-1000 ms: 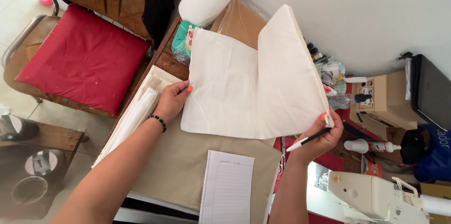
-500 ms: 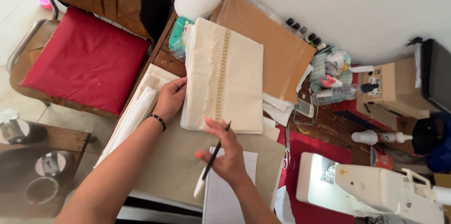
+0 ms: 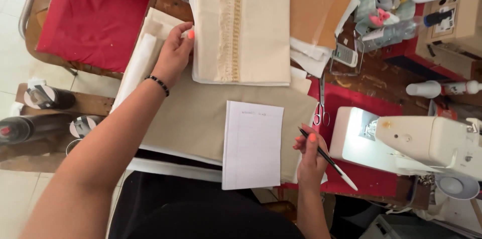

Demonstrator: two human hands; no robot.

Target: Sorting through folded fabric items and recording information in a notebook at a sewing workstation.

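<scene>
I am looking straight down on a sewing bench. My left hand (image 3: 173, 53) is resting at about ten o'clock in the view, fingers loosely curled, fingertips pressing on the left edge of the folded cloth (image 3: 261, 23); a dark bead bracelet (image 3: 157, 84) is sitting on that wrist. The cloth is lying at twelve o'clock, cream, with a strip of lace (image 3: 231, 23) running down its middle. It is lying on a wider beige fabric (image 3: 191, 113) that is covering the bench centre.

My right hand (image 3: 310, 156) is hovering at five o'clock, fingers pinching a pen (image 3: 327, 158) that is pointing from upper left to lower right. The hand is sitting just beside the right edge of a lined notepad (image 3: 252, 143), which is lying flat at six o'clock on the beige fabric.

Scissors (image 3: 321, 101) are lying at three o'clock of the notepad, on a red mat (image 3: 346, 96). A white sewing machine (image 3: 416, 143) is standing at four o'clock. A red cushion (image 3: 93, 16) is sitting on a chair at ten o'clock, well apart from the cloth.
</scene>
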